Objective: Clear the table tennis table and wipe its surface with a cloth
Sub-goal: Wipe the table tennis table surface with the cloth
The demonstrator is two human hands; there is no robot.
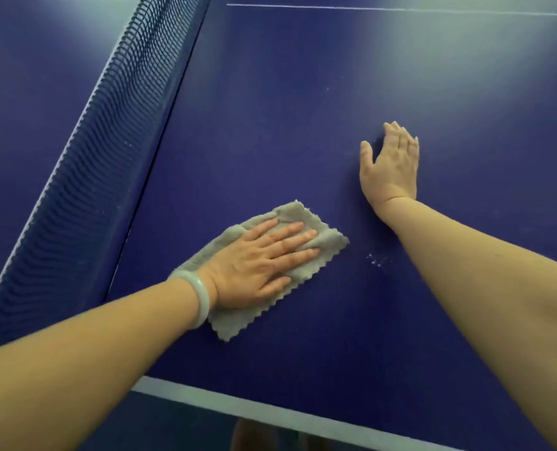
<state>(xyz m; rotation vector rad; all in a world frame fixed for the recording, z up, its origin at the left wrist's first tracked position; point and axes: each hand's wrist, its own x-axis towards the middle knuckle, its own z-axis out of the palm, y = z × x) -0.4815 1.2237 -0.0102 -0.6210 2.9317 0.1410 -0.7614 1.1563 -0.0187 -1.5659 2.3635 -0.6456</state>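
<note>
A grey folded cloth [327, 244] with a zigzag edge lies flat on the blue table tennis table [303, 125], near its front edge. My left hand [257, 265] presses down on the cloth with straight, spread fingers; a pale bangle sits on that wrist. My right hand [392, 164] rests flat on the bare table surface to the right and farther back, fingers straight, holding nothing. A patch of small white specks [378, 258] marks the surface just right of the cloth.
The dark net [101, 151] runs diagonally along the left, from the lower left corner to the top. A white border line [238, 405] marks the near table edge. A thin white line [368, 8] crosses the far surface.
</note>
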